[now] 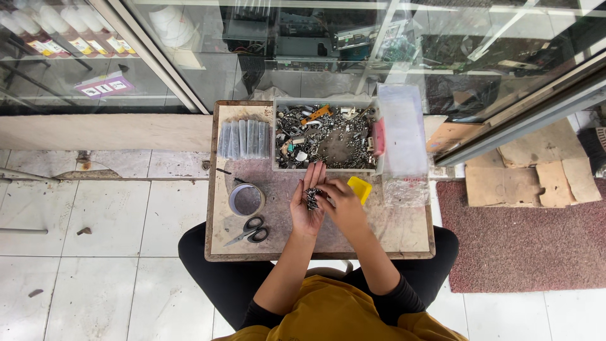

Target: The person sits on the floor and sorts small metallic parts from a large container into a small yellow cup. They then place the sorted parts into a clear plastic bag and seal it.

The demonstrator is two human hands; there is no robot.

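Note:
My left hand (305, 203) is held palm up over a small wooden table (221, 243), cradling a little heap of small dark metal parts (312, 197). My right hand (341, 203) is beside it, fingertips touching the heap in the left palm. A small yellow plastic piece (361, 188) lies just right of my right hand. Just beyond my fingers stands a clear plastic box (276, 136) full of mixed small metal parts and screws.
A row of small clear bags (243, 139), a tape roll (246, 199) and black-handled scissors (251, 230) lie on the table's left. Clear plastic bags (403, 129) rest at the right. A glass display case (303, 44) is ahead, a red mat (524, 240) to the right.

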